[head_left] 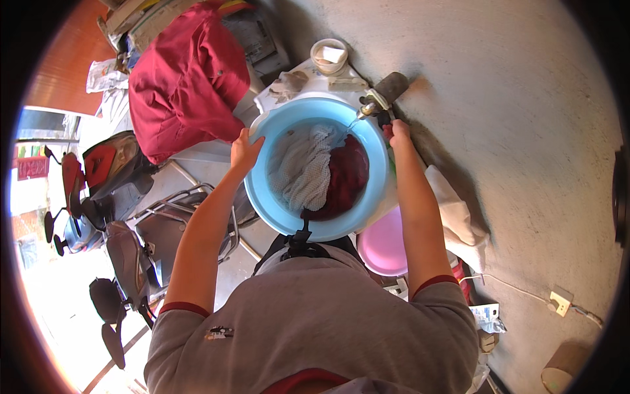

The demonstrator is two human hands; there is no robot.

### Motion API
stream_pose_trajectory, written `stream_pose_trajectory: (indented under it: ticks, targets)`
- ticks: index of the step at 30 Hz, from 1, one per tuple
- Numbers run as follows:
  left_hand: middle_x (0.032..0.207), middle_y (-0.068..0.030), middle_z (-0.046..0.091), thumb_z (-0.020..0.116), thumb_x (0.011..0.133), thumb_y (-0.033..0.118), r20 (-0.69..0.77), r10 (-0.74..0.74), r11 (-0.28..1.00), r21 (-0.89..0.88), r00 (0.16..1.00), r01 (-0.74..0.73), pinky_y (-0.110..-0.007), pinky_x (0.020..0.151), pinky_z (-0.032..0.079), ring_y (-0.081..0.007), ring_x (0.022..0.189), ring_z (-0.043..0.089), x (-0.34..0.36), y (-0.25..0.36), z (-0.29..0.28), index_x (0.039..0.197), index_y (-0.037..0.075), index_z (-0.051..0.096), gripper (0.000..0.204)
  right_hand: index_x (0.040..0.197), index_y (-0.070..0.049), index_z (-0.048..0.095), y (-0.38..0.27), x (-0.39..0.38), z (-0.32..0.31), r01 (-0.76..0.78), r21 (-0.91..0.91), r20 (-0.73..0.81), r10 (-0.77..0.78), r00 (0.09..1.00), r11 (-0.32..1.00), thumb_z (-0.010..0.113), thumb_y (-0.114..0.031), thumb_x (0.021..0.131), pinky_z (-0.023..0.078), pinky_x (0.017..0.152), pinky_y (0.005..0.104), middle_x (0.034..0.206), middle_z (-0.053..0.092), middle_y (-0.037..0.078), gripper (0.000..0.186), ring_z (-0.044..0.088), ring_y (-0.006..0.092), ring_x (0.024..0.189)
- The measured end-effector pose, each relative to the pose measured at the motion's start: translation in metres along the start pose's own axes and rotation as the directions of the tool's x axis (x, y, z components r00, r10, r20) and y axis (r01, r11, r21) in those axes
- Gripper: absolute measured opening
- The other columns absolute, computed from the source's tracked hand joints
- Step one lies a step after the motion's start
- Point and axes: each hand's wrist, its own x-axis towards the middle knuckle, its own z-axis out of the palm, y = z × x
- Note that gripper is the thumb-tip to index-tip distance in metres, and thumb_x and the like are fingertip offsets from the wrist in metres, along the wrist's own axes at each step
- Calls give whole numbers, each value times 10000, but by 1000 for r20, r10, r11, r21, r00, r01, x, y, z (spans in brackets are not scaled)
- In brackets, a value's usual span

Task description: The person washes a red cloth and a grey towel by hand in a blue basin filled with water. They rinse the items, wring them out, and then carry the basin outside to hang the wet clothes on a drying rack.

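In the head view, a blue basin (258, 187) sits in front of the person, holding a pale textured cloth (302, 167) in its left half and a dark red cloth (348, 177) in its right. The left hand (247, 151) is clamped on the basin's left rim. The right hand (398, 132) is curled just beyond its right edge, near a tap (375, 105) running water into the basin; its grasp cannot be made out. A pink basin (382, 244) is to the blue one's near right.

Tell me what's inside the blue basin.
The blue basin holds water, a pale textured cloth and, right of it, a dark red cloth. Whatever lies beneath them is hidden.
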Motion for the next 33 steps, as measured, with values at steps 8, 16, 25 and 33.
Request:
stream_pose_trajectory:
  ticks: [8,16,25,33]
  targets:
    - [908,-257,628,655,758,370,-29,-6,999,49,1000,8,-455,769,469,-410,883,607,-3,3,-2,1033,8,542,468,841,-90,531,-4,-4,-7,41,68,50,-44,998,997,543,-187,865,414,413,310,654,576,58,101,550,192,533]
    - [898,-266,628,652,754,384,-40,19,997,72,999,-16,-471,776,470,-428,872,603,2,-2,3,1026,6,522,483,814,-113,541,-27,-37,39,158,213,31,-168,985,964,511,-120,870,435,445,255,658,553,9,64,532,124,528]
    - [895,-248,635,647,748,392,-35,10,999,43,999,-8,-466,767,468,-418,870,605,1,-1,1,967,9,537,455,907,-5,641,28,-106,-23,679,-478,260,-649,715,557,606,-333,836,473,733,364,880,653,152,338,620,243,814]
    - [894,-250,635,644,742,382,-24,2,999,47,1000,-1,-454,769,473,-407,868,614,0,4,-3,956,5,539,446,1058,10,514,106,-214,-96,487,-579,269,-411,871,654,644,-415,797,431,833,426,1005,597,245,516,563,404,952]
